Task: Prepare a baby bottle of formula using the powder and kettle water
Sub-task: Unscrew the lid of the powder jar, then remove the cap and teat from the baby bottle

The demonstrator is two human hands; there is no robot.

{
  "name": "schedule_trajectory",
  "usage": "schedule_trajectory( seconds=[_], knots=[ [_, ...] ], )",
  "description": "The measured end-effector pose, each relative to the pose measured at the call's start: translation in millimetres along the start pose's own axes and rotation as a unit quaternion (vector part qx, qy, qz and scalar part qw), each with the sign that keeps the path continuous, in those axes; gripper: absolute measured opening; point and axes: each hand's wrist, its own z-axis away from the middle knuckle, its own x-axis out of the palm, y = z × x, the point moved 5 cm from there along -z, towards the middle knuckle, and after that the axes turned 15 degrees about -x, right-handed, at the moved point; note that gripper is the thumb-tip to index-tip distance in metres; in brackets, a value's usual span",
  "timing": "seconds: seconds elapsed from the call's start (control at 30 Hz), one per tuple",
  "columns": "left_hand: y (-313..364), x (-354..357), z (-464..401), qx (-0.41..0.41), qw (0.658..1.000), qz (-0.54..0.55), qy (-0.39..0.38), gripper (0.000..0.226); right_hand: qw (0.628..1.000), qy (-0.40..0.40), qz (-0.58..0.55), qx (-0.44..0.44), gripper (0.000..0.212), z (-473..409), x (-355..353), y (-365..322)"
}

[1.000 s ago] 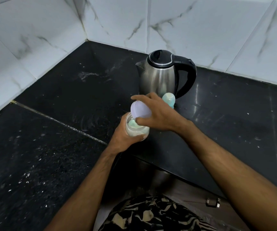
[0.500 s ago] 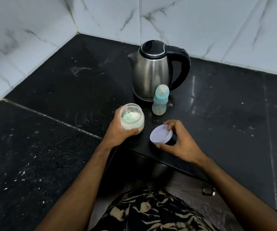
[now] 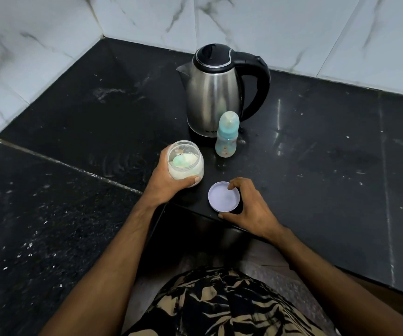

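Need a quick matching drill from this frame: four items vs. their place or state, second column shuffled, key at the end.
Things:
1. kettle
2. baby bottle
3. powder jar
4. lid

States:
A. open, gripped by the left hand
B. lying flat on the counter under the right hand
C. upright just in front of the kettle, cap on
D. farthest back, near the wall, lid closed

Pairs: 1-D, 2-C, 3-A, 4-B
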Motion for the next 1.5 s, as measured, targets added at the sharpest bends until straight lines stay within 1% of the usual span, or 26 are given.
schedule_trajectory(
  seconds=[0.2, 0.27, 0.4, 0.47, 0.57, 0.6, 0.63, 0.73, 0.8, 0.9, 0.97, 1.13, 1.2, 1.3, 1.37, 1.5],
  knots=[
    [-1.3, -0.2, -0.3, -0.004, 1.000, 0.001, -0.001, 0.096, 1.000, -0.024, -0.001, 0.008, 0.077, -0.7, -1.8, 1.9],
    [-2.0, -0.3, 0.1, -0.009, 1.000, 0.005, -0.002, 0.097, 1.000, -0.019, -0.009, 0.008, 0.077, -0.7, -4.3, 0.8],
    [-3.3, -0.1, 3.8, -0.019, 1.000, 0.011, -0.012, 0.102, 0.999, 0.009, -0.046, 0.024, 0.071, -0.5, -9.4, 0.8],
    [-5.2, -0.2, 8.4, -0.020, 1.000, 0.009, -0.017, 0.108, 0.996, 0.035, -0.066, 0.042, 0.072, -4.2, -12.9, 5.3],
    [-8.4, -4.1, 16.7, -0.034, 0.999, 0.027, 0.012, 0.120, 0.991, 0.081, -0.088, 0.064, 0.067, -14.6, -23.5, 12.7],
    [-5.6, -6.4, 20.3, -0.033, 0.998, 0.033, 0.036, 0.118, 0.990, 0.095, -0.086, 0.065, 0.063, -18.4, -28.3, 14.6],
    [-0.5, -9.0, 24.0, -0.025, 0.997, 0.033, 0.066, 0.113, 0.988, 0.108, -0.085, 0.065, 0.060, -22.0, -33.3, 15.8],
    [31.3, -14.6, 35.2, 0.051, 0.986, -0.010, 0.157, 0.085, 0.985, 0.142, -0.082, 0.060, 0.052, -33.6, -48.1, 18.1],
    [55.7, -11.5, 38.0, 0.096, 0.977, -0.046, 0.182, 0.071, 0.984, 0.152, -0.074, 0.056, 0.052, -43.2, -56.3, 20.4],
    [84.9, 1.4, 35.9, 0.136, 0.972, -0.080, 0.176, 0.062, 0.983, 0.163, -0.073, 0.039, 0.052, -61.1, -67.5, 20.0],
    [95.0, 13.1, 35.2, 0.148, 0.972, -0.075, 0.164, 0.059, 0.985, 0.158, -0.066, 0.025, 0.054, -76.1, -73.8, 16.8],
    [96.1, 38.8, 40.9, 0.146, 0.978, -0.041, 0.145, 0.054, 0.993, 0.111, -0.021, -0.025, 0.066, -120.0, -80.7, -0.2],
    [93.2, 49.0, 44.9, 0.147, 0.981, -0.023, 0.126, 0.053, 0.997, 0.072, 0.009, -0.036, 0.071, -133.5, -77.5, -6.5],
    [87.4, 65.1, 49.2, 0.135, 0.985, -0.007, 0.106, 0.051, 0.996, 0.030, 0.064, -0.048, 0.064, -143.9, -75.0, -10.7],
    [83.3, 73.9, 49.3, 0.124, 0.987, 0.002, 0.103, 0.052, 0.995, 0.025, 0.083, -0.052, 0.059, -143.7, -78.6, -9.4],
    [75.0, 88.5, 41.5, 0.094, 0.991, 0.017, 0.091, 0.052, 0.995, 0.032, 0.076, -0.052, 0.057, -129.8, -93.5, -4.9]
  ],
)
